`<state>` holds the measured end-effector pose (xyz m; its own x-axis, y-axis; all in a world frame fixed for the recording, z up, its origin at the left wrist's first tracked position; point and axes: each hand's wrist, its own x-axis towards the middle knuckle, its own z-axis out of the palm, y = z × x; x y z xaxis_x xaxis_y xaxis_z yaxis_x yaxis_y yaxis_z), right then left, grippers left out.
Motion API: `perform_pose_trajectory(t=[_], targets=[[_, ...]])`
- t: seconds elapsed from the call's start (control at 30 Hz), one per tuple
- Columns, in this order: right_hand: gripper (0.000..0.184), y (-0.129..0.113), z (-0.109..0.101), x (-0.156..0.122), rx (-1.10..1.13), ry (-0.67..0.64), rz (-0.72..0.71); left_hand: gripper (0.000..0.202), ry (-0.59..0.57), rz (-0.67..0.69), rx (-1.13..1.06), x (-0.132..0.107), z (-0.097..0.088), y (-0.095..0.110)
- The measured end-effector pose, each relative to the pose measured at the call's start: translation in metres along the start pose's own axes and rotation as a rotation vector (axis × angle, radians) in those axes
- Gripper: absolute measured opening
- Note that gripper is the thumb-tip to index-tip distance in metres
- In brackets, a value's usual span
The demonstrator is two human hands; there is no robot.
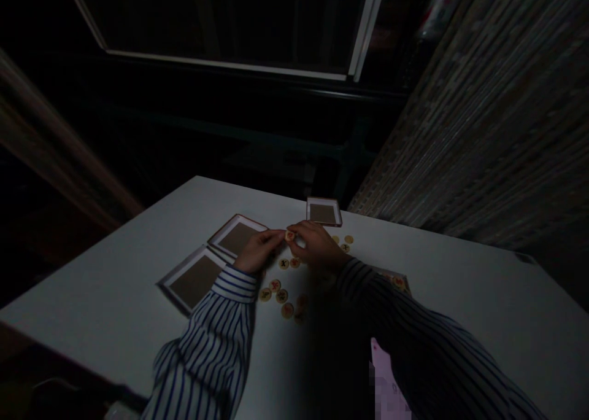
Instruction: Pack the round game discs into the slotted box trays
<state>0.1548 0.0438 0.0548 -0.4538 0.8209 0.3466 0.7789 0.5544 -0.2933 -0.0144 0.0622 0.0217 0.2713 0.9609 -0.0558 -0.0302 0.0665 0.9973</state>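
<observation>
Round wooden Chinese chess pieces [281, 296] with red or dark characters lie loosely scattered on the white table, between and below my hands. My right hand [318, 243] pinches one chess piece [289, 236] with a red mark between thumb and fingers, a little above the table. Coming in from the left, my left hand [258, 248] has its thumb and forefinger pressed together close to that piece's left edge. Whether those left fingers hold anything is too dark to make out. Two more pieces [294, 262] lie just under the hands.
Two open shallow boxes or lids, one upper [230, 234] and one lower [197, 279], lie left of my hands. A smaller tray [323, 212] sits at the back edge. Another box with pieces [398, 282] is partly behind my right forearm. A pink object [389, 383] lies in front; string curtains [460, 131] hang right.
</observation>
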Motion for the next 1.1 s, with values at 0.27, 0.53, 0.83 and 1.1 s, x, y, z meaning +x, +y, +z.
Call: perform_pose_trajectory(t=[0.27,0.53,0.83,1.1], targets=[[0.027,0.002,0.012,0.005,-0.171,-0.203,0.101,0.032,0.317,0.114,0.211,0.006,-0.007,-0.002],[0.027,-0.003,0.026,0.013,-0.312,-0.363,0.169,0.036,0.308,0.199,0.558,0.007,-0.012,-0.010],[0.028,-0.006,0.030,0.017,-0.329,-0.395,0.168,0.035,0.312,0.319,0.782,0.005,-0.013,-0.013],[0.025,0.004,0.006,0.013,-0.305,-0.398,0.166,0.034,0.332,0.374,0.891,0.002,-0.008,-0.011]])
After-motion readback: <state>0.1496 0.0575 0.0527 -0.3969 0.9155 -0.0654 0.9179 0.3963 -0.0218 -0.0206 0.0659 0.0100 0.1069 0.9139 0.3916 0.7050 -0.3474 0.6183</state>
